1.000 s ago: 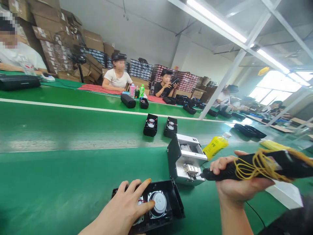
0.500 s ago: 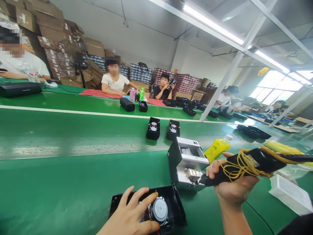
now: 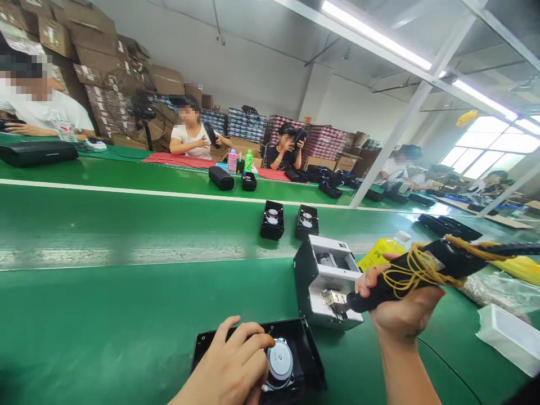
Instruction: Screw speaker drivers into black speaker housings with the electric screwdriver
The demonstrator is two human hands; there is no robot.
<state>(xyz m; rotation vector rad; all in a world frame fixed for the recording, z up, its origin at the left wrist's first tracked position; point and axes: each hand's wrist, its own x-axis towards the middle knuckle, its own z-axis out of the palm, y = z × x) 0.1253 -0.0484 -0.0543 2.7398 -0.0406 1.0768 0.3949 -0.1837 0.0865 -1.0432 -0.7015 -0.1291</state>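
My left hand [image 3: 231,363] rests with curled fingers on a black speaker housing [image 3: 307,360] at the near edge of the green table; a round silver driver [image 3: 280,360] shows beside the fingertips. My right hand [image 3: 399,309] grips a black electric screwdriver [image 3: 422,270] wound with yellow cord. Its tip points at the front of a small grey and white screw feeder box [image 3: 327,281], touching or nearly touching it.
A yellow bottle [image 3: 382,253] lies behind the feeder box. Two more black speaker housings [image 3: 272,220] sit on the green conveyor belt [image 3: 126,225]. A white tray [image 3: 508,337] is at the right. Other people sit across the line, with stacked cartons behind them.
My left fingers have curled in from spread flat on the housing. The screwdriver tip has stayed at the feeder box while the view shifted slightly.
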